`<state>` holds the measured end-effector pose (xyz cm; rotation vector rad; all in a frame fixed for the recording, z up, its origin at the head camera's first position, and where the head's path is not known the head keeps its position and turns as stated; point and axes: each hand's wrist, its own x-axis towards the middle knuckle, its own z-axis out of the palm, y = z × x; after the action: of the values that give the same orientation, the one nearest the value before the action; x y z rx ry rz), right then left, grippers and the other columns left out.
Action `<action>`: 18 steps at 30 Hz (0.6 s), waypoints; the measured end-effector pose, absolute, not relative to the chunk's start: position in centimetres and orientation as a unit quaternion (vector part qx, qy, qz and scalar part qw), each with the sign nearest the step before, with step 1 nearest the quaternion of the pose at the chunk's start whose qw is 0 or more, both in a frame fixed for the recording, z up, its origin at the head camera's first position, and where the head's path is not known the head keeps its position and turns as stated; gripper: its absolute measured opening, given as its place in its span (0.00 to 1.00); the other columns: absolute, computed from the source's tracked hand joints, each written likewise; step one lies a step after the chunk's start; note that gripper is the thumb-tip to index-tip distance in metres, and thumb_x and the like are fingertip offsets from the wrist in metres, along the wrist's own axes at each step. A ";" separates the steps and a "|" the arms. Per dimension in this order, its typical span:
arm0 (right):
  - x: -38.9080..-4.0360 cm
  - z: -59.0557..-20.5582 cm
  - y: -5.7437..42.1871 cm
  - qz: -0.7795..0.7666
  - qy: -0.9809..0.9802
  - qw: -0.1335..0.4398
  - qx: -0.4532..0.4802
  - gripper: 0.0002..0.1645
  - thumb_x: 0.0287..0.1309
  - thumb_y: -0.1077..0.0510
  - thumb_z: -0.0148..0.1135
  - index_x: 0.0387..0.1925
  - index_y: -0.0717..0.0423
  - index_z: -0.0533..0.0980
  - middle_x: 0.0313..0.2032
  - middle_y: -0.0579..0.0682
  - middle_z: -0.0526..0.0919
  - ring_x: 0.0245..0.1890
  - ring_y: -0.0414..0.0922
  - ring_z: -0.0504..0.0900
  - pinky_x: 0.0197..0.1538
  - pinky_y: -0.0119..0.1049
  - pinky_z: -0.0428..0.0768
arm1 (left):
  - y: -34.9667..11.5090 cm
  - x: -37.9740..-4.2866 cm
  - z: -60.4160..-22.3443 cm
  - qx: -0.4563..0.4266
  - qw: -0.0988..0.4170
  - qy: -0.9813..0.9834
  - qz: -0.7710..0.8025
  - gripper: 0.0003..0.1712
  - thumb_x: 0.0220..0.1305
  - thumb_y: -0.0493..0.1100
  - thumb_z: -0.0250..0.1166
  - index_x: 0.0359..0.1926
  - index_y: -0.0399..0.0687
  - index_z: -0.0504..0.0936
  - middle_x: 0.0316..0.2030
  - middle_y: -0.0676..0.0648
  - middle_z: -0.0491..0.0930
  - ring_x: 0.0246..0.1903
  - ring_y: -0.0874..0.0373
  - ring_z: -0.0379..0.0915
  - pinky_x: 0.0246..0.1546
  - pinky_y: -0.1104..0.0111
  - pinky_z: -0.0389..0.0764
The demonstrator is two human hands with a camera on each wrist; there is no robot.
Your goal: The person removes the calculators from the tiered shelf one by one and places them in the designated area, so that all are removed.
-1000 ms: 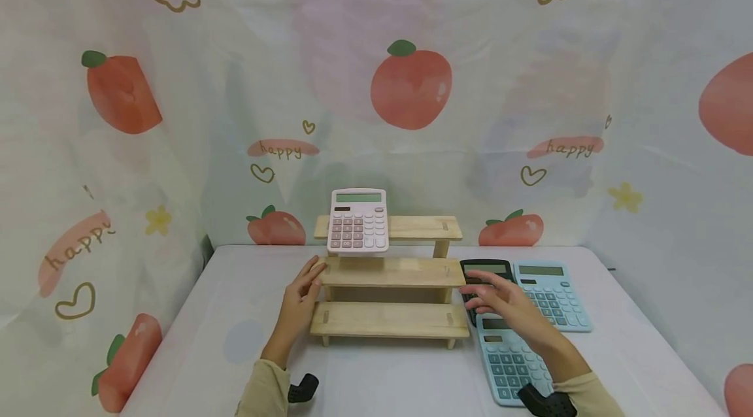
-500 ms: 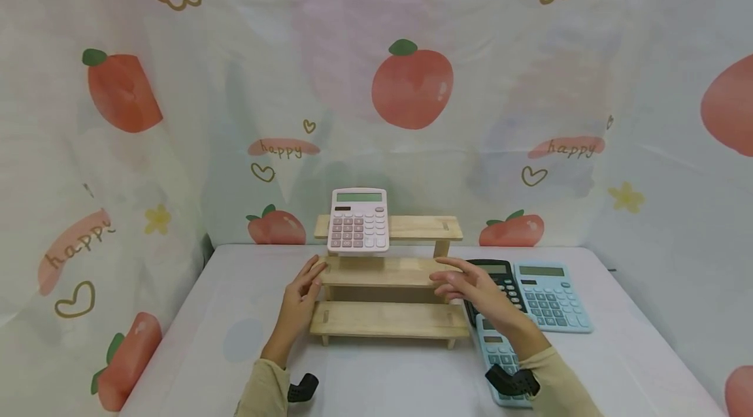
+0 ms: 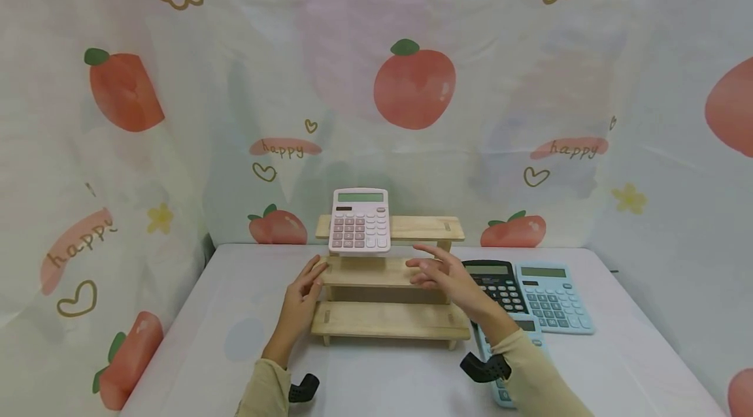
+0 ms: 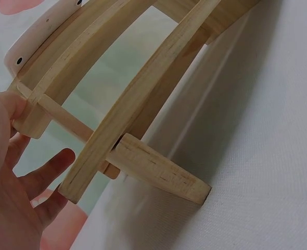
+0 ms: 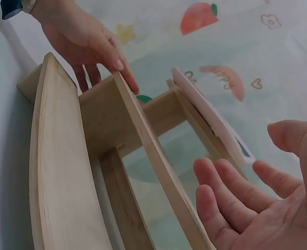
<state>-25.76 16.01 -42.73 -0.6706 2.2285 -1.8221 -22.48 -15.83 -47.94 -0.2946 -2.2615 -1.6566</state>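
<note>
A three-tier wooden display rack stands on the white table. My left hand holds the left end of its middle shelf; the right wrist view shows the thumb at the front corner and fingers about the shelf's end. On the left part of the top tier, a pink calculator sits tilted with its screen up. My right hand hovers before the right part of the middle shelf, its fingers spread and loosely bent, holding nothing. In the right wrist view, its fingertips overlap the space near the pink calculator.
Right of the rack lie a black calculator and a light blue calculator side by side. Another light blue calculator lies nearer, partly hidden under my right forearm. A fruit-patterned cloth hangs behind the table and along its sides.
My right hand has moved left, from over the black calculator to in front of the middle shelf. My left hand, the rack and the pink calculator stay in place.
</note>
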 end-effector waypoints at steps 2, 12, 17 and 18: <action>-26.0 -42.6 15.3 -0.623 0.745 0.094 -0.221 0.31 0.78 0.54 0.49 0.76 0.59 0.59 0.63 0.74 0.74 0.45 0.41 0.88 0.51 0.33 0.84 | -15.9 -22.5 -48.0 -0.101 0.158 -0.791 -0.582 0.20 0.76 0.35 0.55 0.64 0.34 0.77 0.73 0.36 0.65 0.73 0.40 0.62 0.56 0.74 0.76; -26.7 -41.9 12.7 -0.650 0.728 0.106 -0.193 0.35 0.77 0.56 0.51 0.78 0.53 0.54 0.66 0.70 0.73 0.48 0.49 0.87 0.49 0.34 0.84 | -16.0 -22.6 -48.0 -0.108 0.161 -0.787 -0.586 0.20 0.76 0.35 0.54 0.64 0.33 0.77 0.74 0.35 0.64 0.74 0.40 0.61 0.55 0.78 0.74; -27.1 -41.5 11.8 -0.655 0.725 0.107 -0.182 0.35 0.77 0.56 0.51 0.79 0.51 0.53 0.68 0.70 0.71 0.49 0.52 0.87 0.50 0.36 0.84 | -16.0 -22.6 -48.0 -0.107 0.157 -0.790 -0.582 0.20 0.76 0.35 0.54 0.64 0.33 0.77 0.74 0.36 0.65 0.73 0.41 0.62 0.56 0.76 0.75; -27.2 -41.5 11.7 -0.658 0.724 0.108 -0.178 0.35 0.77 0.57 0.51 0.79 0.50 0.53 0.68 0.70 0.71 0.49 0.52 0.87 0.49 0.36 0.85 | -16.0 -22.6 -48.0 -0.106 0.156 -0.791 -0.582 0.20 0.76 0.35 0.54 0.64 0.34 0.77 0.74 0.36 0.65 0.73 0.41 0.62 0.56 0.75 0.75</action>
<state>-27.25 11.69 -41.50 -0.5231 2.1310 -1.9356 -22.61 -15.99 -47.99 -0.3045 -2.2643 -1.6675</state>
